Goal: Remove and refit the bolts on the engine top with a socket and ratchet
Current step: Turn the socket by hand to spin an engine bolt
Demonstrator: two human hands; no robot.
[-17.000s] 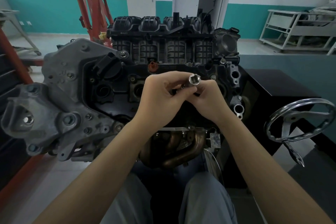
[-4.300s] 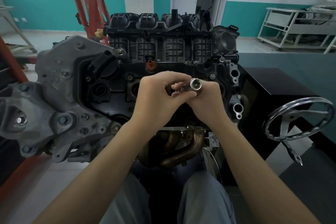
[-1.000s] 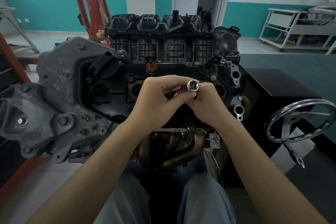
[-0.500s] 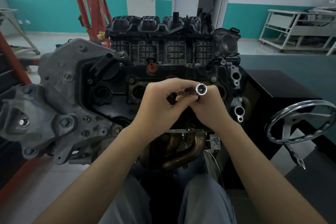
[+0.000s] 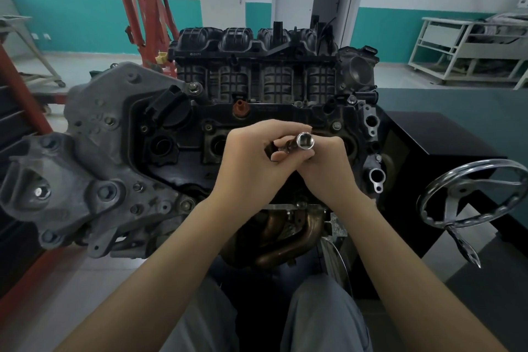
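A dark engine [image 5: 171,134] on a stand fills the middle of the head view, its black top cover [image 5: 285,117] facing me. Above the cover I hold a chrome socket [image 5: 305,141] with its open end turned toward me, mounted on a dark tool shaft [image 5: 281,148]. My left hand [image 5: 251,160] curls its fingers round the shaft. My right hand [image 5: 325,163] grips the tool just below the socket. Most of the tool is hidden in my hands. A bolt head [image 5: 336,125] shows on the cover near my right hand.
A chrome handwheel [image 5: 468,194] of the stand sticks out at the right. A black stand body [image 5: 428,146] sits behind it. A red engine hoist [image 5: 143,3] stands at the back left, a white trolley [image 5: 463,48] at the back right. The exhaust manifold [image 5: 288,237] hangs above my knees.
The socket has shifted a little to the right between my hands over the last second. Both hands stay in the same place above the engine cover.
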